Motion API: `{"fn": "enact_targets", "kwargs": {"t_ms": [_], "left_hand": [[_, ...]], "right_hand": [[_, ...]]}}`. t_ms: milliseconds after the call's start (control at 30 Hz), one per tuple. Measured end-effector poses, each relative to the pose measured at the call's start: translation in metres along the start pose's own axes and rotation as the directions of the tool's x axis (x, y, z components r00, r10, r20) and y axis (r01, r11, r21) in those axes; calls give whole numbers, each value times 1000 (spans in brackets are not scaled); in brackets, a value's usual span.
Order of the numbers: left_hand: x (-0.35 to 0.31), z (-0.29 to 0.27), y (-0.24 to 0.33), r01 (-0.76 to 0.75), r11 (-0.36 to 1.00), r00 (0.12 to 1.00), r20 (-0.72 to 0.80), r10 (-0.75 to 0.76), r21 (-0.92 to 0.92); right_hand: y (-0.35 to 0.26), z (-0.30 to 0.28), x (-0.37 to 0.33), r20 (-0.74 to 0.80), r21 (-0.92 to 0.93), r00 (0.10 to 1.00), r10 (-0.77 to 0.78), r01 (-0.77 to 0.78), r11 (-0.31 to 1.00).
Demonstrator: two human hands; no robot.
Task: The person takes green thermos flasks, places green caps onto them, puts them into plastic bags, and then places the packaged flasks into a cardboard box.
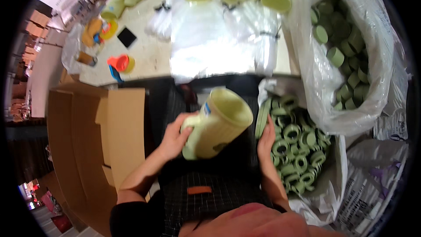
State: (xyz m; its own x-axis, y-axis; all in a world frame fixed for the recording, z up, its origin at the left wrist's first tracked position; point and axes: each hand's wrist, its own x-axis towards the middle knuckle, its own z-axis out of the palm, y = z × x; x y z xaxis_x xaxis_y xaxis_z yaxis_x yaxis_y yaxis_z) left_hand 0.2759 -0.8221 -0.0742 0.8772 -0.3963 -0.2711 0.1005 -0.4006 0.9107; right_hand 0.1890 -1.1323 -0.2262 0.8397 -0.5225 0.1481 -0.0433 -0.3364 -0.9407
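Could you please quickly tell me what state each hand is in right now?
Left hand: closed around the handle of a pale green, cylindrical plastic pitcher.
Right hand: holding a green, flat, rounded plastic piece.

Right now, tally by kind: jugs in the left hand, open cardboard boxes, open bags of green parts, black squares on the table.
Jug in left hand: 1
Open cardboard box: 1
Open bags of green parts: 2
Black square on table: 1
Total: 5
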Motion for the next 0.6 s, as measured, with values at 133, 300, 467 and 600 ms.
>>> {"fn": "enact_targets", "kwargs": {"t_ms": [133, 300, 467, 600], "left_hand": [[-2, -2, -15, -46, 998, 998, 37, 47, -37], [-9, 1, -25, -153, 977, 985, 57, 163, -151], [-15, -2, -29, -117, 967, 979, 134, 150, -227], [-14, -2, -29, -47, 962, 980, 172, 96, -269]], "right_hand": [[-31, 7, 25, 184, -75, 981, -65, 80, 994], [-89, -2, 76, 83, 411, 994, 74, -102, 906], [-169, 22, 78, 573, 155, 580, -579, 617, 771], [-150, 7, 64, 506, 209, 563, -653, 655, 726]]}}
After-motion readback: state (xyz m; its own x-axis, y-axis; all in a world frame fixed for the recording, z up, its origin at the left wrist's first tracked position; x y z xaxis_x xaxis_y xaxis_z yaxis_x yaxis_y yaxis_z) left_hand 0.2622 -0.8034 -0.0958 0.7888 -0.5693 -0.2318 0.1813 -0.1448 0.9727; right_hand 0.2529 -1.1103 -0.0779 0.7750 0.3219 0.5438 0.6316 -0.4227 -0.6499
